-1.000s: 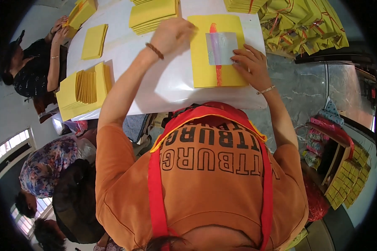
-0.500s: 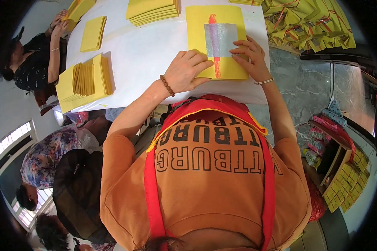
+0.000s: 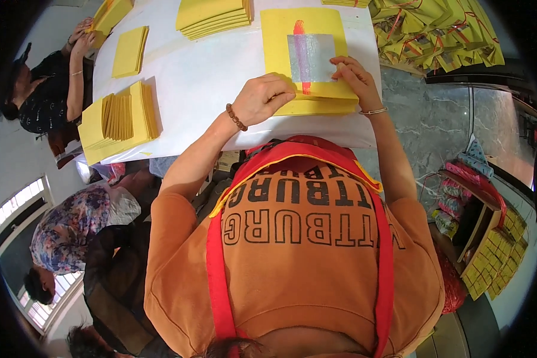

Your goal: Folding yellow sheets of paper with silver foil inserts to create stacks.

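Observation:
A yellow paper sheet [image 3: 274,51] lies on the table in front of me, with a silver square [image 3: 322,56] at its middle and a red stripe [image 3: 299,27] running through the square. Its near edge is raised or bent up, and a yellow band [image 3: 316,106] shows below it. My left hand [image 3: 261,97], with a brown bead bracelet, is closed in a pinch at the sheet's near left edge. Curled fingers of my right hand [image 3: 358,80], which wears a bangle, close on the sheet's right side beside the silver square. The thumb's hold is partly hidden.
On the white table [image 3: 191,83] stand a fanned yellow bundle [image 3: 116,119], a small yellow stack [image 3: 129,52] and a thicker stack [image 3: 213,18]. Tied yellow paper pieces [image 3: 435,33] lie at the right. A co-worker's hands [image 3: 83,33] hold yellow paper at the far left.
The sheet's near edge has come up, shortening the visible red stripe and showing the yellow band. My left fingers have drawn into a pinch; my right fingers, spread before, have curled in.

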`<control>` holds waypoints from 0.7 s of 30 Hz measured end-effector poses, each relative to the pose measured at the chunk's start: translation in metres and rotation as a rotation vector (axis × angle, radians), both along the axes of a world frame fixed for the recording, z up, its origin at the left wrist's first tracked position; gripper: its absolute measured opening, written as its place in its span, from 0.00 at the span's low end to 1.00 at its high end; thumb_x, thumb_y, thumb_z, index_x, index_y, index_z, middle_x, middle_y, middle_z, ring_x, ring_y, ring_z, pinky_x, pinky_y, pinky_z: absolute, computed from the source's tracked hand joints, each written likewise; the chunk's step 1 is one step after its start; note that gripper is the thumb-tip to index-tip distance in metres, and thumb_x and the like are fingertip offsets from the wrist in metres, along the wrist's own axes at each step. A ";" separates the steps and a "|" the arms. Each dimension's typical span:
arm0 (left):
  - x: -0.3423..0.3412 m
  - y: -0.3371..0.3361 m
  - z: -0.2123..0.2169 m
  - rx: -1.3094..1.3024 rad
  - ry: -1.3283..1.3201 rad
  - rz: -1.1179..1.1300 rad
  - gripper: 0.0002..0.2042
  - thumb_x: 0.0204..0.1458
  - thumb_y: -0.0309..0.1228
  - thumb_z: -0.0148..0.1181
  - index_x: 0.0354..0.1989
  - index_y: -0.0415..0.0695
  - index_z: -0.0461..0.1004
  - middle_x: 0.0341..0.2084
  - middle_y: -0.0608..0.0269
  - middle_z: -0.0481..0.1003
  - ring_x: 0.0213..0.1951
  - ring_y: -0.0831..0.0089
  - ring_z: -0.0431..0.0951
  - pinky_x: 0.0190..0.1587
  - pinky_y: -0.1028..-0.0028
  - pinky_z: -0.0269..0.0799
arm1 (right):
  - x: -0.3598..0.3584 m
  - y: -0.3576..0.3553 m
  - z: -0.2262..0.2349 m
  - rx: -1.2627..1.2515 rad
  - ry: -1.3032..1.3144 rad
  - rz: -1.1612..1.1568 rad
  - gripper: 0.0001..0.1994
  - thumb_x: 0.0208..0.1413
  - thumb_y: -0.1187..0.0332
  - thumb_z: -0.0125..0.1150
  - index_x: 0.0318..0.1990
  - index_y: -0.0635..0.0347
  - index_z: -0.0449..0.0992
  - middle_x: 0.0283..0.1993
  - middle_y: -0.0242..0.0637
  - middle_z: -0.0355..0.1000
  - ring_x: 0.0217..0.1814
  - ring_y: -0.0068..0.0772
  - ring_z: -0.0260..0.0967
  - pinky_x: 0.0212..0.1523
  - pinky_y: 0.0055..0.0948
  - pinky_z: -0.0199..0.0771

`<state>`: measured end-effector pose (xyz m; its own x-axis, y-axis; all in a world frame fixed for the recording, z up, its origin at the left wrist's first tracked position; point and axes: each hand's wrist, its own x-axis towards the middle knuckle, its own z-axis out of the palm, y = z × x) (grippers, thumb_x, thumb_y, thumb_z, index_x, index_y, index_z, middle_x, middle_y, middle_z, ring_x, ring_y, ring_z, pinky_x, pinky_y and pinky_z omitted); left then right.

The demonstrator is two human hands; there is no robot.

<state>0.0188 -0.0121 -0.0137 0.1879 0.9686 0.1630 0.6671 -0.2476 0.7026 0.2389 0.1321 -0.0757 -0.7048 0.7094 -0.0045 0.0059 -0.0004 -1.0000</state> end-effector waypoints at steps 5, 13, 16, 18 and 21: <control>-0.003 0.002 0.000 -0.145 -0.089 0.056 0.08 0.51 0.32 0.55 0.30 0.39 0.74 0.26 0.56 0.75 0.30 0.62 0.74 0.33 0.69 0.70 | -0.001 -0.001 0.004 0.019 -0.004 -0.012 0.16 0.60 0.62 0.46 0.30 0.66 0.75 0.51 0.38 0.66 0.47 0.27 0.65 0.49 0.25 0.64; -0.010 0.005 0.001 -0.265 -0.186 0.114 0.11 0.51 0.34 0.57 0.28 0.37 0.75 0.13 0.64 0.69 0.18 0.81 0.66 0.21 0.78 0.62 | -0.005 -0.006 -0.006 -0.126 0.095 -0.058 0.19 0.62 0.59 0.41 0.29 0.64 0.74 0.49 0.39 0.68 0.49 0.30 0.63 0.52 0.27 0.61; -0.010 0.003 0.002 -0.320 -0.235 0.135 0.10 0.50 0.33 0.57 0.27 0.36 0.75 0.14 0.65 0.70 0.18 0.82 0.66 0.21 0.77 0.62 | -0.005 -0.005 -0.009 -0.079 0.092 -0.025 0.22 0.62 0.55 0.40 0.32 0.66 0.73 0.52 0.39 0.65 0.42 0.25 0.65 0.46 0.25 0.65; -0.011 0.003 0.002 -0.339 -0.237 0.138 0.09 0.48 0.32 0.56 0.27 0.37 0.75 0.15 0.63 0.70 0.18 0.80 0.67 0.22 0.76 0.63 | -0.005 -0.004 -0.009 -0.035 0.041 -0.033 0.23 0.62 0.54 0.39 0.32 0.66 0.73 0.52 0.40 0.66 0.45 0.27 0.65 0.48 0.26 0.63; -0.012 0.004 0.003 -0.384 -0.245 0.145 0.08 0.47 0.31 0.55 0.27 0.37 0.75 0.16 0.61 0.71 0.18 0.78 0.68 0.23 0.76 0.64 | -0.006 -0.005 -0.008 0.021 0.047 -0.044 0.24 0.62 0.54 0.38 0.31 0.66 0.73 0.52 0.41 0.66 0.50 0.29 0.64 0.51 0.26 0.62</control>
<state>0.0070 -0.0081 -0.0108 0.0467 0.9808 -0.1891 0.4791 0.1442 0.8658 0.2328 0.1271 -0.0841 -0.6718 0.7395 0.0429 -0.0401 0.0215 -0.9990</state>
